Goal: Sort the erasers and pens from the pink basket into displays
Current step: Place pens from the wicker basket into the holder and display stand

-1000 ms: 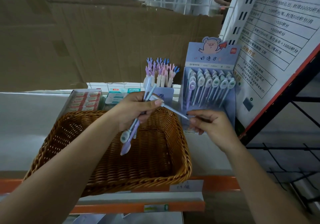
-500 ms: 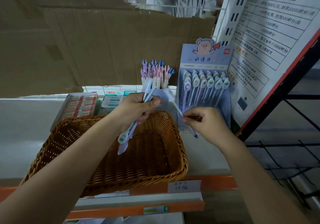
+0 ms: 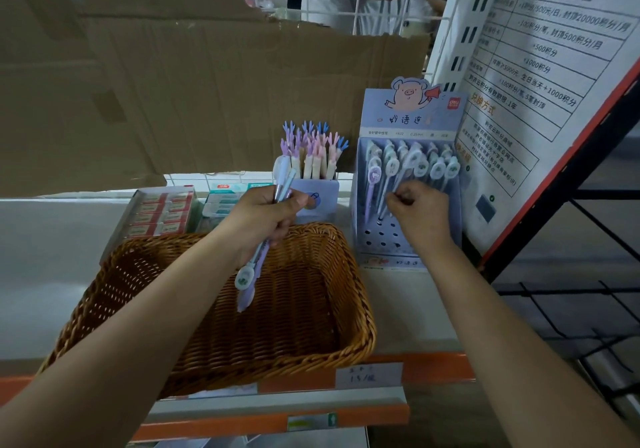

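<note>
My left hand (image 3: 266, 217) is shut on a small bunch of pastel pens (image 3: 250, 276), held over a brown wicker basket (image 3: 353, 291) that looks empty inside. My right hand (image 3: 417, 213) pinches a single pen (image 3: 398, 180) whose tip sits at a hole in the lilac pig-topped pen display (image 3: 412, 125). Several similar pens stand in that display's back rows. A second lilac holder (image 3: 323, 196) with claw-topped pens stands left of it. Eraser boxes (image 3: 159, 213) lie behind the basket.
Torn cardboard (image 3: 207, 94) backs the shelf. A printed sign board (image 3: 540, 66) leans at the right, close to the pen display. An orange shelf edge (image 3: 433, 366) with a price label runs in front. Someone stands beyond the wire grid behind the shelf.
My right hand took one pen from beside my left hand and carried it right and up to the pig display, turning it upright. My left hand stayed over the basket.
</note>
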